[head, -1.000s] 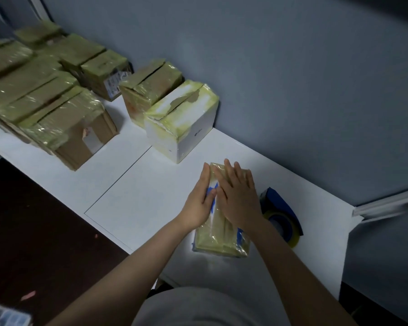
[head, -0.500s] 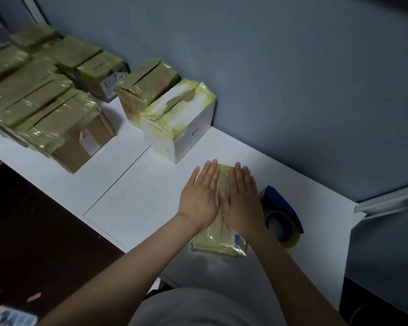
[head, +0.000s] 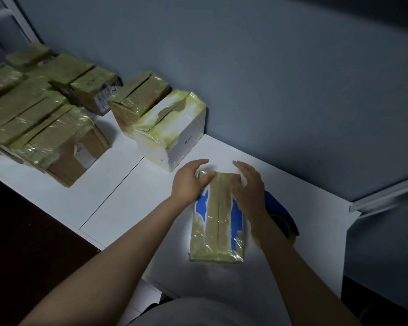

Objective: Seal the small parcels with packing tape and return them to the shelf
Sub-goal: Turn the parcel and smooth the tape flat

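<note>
Taped parcel on surface.
Our left hand pinches its far corner; right hand cups the side, grip unclear. We'd best press seams flat.

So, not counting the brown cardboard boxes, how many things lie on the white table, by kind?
white taped box: 1
blue-and-white taped parcel: 1
blue tape dispenser: 1
Total: 3

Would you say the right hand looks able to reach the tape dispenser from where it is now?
Probably yes. The tape dispenser lies just right of the parcel, beside that forearm, with nothing between them; the right hand need only leave the parcel.
</note>
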